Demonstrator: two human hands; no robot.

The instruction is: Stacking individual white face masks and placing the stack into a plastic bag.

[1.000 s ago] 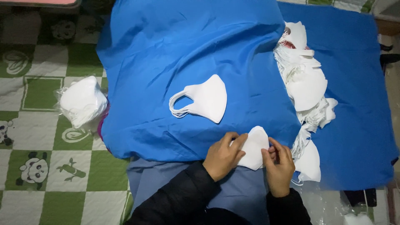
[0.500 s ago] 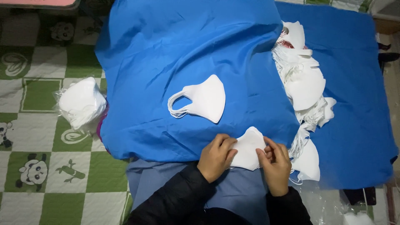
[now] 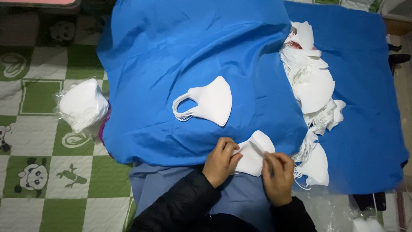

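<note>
L hand (image 3: 221, 161) & R hand (image 3: 278, 177) both pinch one white face mask (image 3: 253, 152) btwn them, fingers closed on its edges, at near edge of blue cloth (image 3: 193, 51). Folded white mask w/ ear loops (image 3: 207, 103) lies flat mid-cloth, apart from hands. Loose pile of white masks (image 3: 312, 83) on R side of cloth, its near end just beside R hand. Clear bag of masks (image 3: 81, 105) on green-white checked mat (image 3: 30, 172), L of cloth. Black sleeves on both arms.
</note>
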